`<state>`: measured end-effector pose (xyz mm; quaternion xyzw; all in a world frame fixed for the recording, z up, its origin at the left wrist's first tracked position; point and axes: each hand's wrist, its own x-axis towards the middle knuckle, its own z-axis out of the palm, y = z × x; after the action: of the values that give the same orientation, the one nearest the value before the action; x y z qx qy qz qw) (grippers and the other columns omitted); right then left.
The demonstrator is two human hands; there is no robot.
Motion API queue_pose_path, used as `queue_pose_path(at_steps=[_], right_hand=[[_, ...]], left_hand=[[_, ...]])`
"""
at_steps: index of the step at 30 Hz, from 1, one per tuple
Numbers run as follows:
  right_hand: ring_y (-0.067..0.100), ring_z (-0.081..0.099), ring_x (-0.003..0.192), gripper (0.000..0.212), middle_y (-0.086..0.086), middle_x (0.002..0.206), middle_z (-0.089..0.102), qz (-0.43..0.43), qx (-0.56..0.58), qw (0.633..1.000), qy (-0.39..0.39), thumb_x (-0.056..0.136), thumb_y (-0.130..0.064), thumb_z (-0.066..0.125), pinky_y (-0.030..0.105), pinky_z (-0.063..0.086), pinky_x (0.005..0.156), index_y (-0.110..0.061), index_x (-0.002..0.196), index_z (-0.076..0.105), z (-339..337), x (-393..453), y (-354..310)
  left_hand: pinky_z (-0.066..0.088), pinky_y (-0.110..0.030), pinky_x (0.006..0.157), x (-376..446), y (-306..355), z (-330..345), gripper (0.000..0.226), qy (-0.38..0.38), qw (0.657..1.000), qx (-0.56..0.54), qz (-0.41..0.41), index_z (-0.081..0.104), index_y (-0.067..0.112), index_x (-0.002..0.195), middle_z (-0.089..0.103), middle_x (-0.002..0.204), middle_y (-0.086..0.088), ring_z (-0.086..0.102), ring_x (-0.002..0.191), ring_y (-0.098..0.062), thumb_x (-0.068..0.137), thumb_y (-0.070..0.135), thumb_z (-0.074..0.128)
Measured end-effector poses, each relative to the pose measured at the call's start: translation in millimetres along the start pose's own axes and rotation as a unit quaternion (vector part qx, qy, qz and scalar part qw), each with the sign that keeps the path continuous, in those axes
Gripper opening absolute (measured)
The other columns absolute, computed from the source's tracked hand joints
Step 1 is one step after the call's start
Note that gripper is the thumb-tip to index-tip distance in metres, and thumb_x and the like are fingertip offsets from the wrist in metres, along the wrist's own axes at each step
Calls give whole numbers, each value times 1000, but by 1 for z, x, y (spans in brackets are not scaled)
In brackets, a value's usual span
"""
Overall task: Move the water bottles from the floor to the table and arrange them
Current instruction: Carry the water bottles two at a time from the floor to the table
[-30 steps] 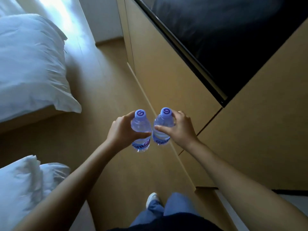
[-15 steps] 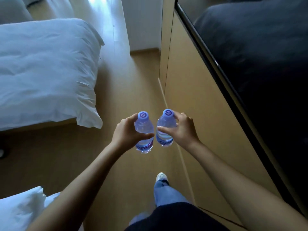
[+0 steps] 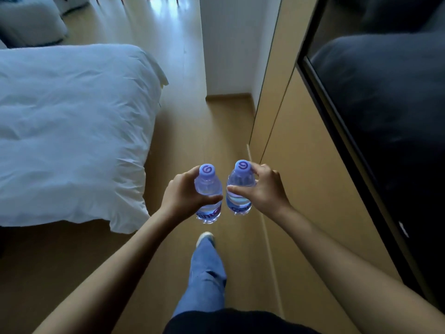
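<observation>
Head view: both arms reach forward over a wooden floor [image 3: 101, 256]. The left hand [image 3: 181, 198] wraps around one water bottle [image 3: 207, 196], thumb across its front, fingers curled behind. The right hand [image 3: 266, 191] grips a second water bottle [image 3: 238, 189] the same way, thumb on the near side. Both bottles stand upright with purple caps up, just beside each other at the middle of the frame, a narrow gap between them, held in the air above the floor. A bed [image 3: 72, 131] with white bedding lies at 9 o'clock. Tan cabinet panels [image 3: 313, 179] run along 3 o'clock, with a dark glossy surface [image 3: 390, 116] at 2 o'clock. A blue-jeaned leg [image 3: 204, 278] and shoe [image 3: 204, 237] show at 6 o'clock.
</observation>
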<state>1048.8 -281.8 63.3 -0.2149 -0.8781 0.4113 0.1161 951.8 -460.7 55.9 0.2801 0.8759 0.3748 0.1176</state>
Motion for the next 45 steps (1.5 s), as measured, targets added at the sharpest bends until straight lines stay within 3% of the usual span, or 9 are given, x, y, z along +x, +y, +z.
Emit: queue_pose_path(at_steps=[3,10,15,23,28,32,37,42,45], right_hand=[[16,56,85,58,5,92,59,4,6,1000,9,64,-34,88,21,40,73,-22,117,68,17,75,-7],[15,52,85,59,0,87,54,-1,-1,1000,20,63,-35,88,22,36,73,-25,118,68,44,235,-39],[20,58,86,60,5,90,59,-10,3,1000,15,61,-40,88,33,50,80,-26,116,68,56,332,-48],[22,57,88,59,2,87,59,-64,-2,998,-9,63,-35,89,33,51,75,-19,116,69,72,507,-50],[22,58,90,58,0,89,61,-91,-6,995,-33,66,-34,88,34,51,76,-15,117,68,74,619,-65],[22,60,88,58,6,93,68,-109,2,993,-55,65,-44,85,44,55,76,-16,114,69,88,702,-72],[20,60,82,69,5,90,70,-112,15,991,-69,61,-66,67,42,55,72,-16,108,70,118,792,-84],[19,57,80,49,1,90,69,-113,19,991,-63,68,-38,85,28,49,68,-14,108,71,155,883,-104],[20,57,81,48,-8,83,60,-110,21,993,-45,69,-34,86,30,49,71,-13,108,71,176,939,-125]], left_hand=[[55,-29,71,73,-19,-19,58,4,1000,7,11,64,28,112,72,94,12,67,83,-10,61,48,85],[55,-37,73,234,-53,-71,60,-6,1000,12,0,60,36,107,70,87,15,67,81,-12,54,59,76],[56,-37,75,323,-73,-92,61,0,1000,-2,1,61,34,109,71,90,13,67,83,-12,55,57,80],[57,-40,74,485,-104,-107,64,16,999,-33,7,62,30,110,71,93,11,68,85,-11,57,62,77],[51,-21,71,581,-107,-129,55,49,998,-23,-24,62,30,108,69,89,14,68,84,-10,61,44,86],[56,-35,77,649,-122,-154,56,63,996,-41,-36,63,29,108,71,91,12,69,86,-10,59,44,86],[56,-37,80,728,-152,-184,59,72,994,-57,-52,64,32,108,72,90,12,69,87,-8,55,50,82],[56,-38,76,825,-197,-216,55,54,997,-47,-36,63,29,108,72,90,11,68,83,-11,59,47,83],[56,-38,75,886,-218,-243,56,39,999,-29,-15,63,29,109,71,91,11,68,83,-12,60,48,82]])
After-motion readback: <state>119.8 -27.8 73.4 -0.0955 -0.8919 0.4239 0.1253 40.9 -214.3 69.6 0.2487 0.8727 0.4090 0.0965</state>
